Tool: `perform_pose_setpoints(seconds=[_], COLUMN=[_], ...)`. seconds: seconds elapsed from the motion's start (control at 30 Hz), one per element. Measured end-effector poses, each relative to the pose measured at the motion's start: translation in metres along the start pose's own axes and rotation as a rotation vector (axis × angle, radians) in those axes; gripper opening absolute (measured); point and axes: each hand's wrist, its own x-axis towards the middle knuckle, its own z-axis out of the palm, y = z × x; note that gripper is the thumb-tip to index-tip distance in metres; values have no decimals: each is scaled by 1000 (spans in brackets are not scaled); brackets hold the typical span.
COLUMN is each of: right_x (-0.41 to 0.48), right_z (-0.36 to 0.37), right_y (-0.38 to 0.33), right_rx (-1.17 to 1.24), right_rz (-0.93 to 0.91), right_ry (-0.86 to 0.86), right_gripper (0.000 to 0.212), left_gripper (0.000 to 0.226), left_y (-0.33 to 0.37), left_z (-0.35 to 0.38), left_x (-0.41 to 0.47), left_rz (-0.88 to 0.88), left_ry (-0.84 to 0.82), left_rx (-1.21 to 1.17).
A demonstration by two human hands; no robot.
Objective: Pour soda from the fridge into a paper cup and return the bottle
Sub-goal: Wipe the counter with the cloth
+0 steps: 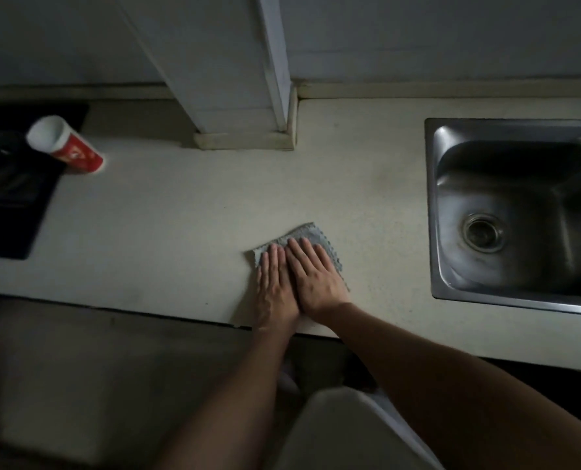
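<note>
The left grip (275, 283) and the right grip (316, 276) are laid flat side by side, fingers straight and released, pressed on a grey cloth (304, 234) on the pale worktop (166, 232). Well to their left and farther back, the red-and-white paper cup (66, 145) is stood on its base at a black hob's (7, 205) edge. Its open mouth is uppermost, and its long axis is seen leaning away from the grips. A steel sink (431, 205) is set to their right.

From my left hand (275, 286) leftward, the table (153, 215) lies open as far as the paper cup (65, 145) and black hob (7, 184). Beyond both hands a white column (234, 79) juts in; the sink (458, 232) opens right of my right hand (317, 279).
</note>
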Motion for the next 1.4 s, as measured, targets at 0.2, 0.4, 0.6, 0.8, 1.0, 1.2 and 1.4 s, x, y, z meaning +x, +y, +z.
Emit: perform_pose_setpoints(seconds=[0.2,0.4,0.6,0.8,1.0,1.2,1.4], right_x=[59,113,119,81,31,18,34], right_z=[-8,-23,-35,-50,-55,-44,-36], right_y=[-13,1,37,110,153,123,67], right_rx=[36,93,133,154,150,142,118], right_rz=[43,202,356,535,655,684,537], right_ry=[16,75,136,229,278,219,91], right_gripper=[60,59,58,58,59,62,66], left_gripper=[61,60,65,62,67,63,62], left_y=[-39,-46,-6,87,150,127,61], left_z=[-9,-27,-42,-37,-15,-11,-29], left_x=[56,131,167,181,170,146,126], left_rz=[52,206,354,520,671,693,637], left_ry=[86,53,7,-28,-15,5,-19], left_rx=[60,151,232,215,229,222,149])
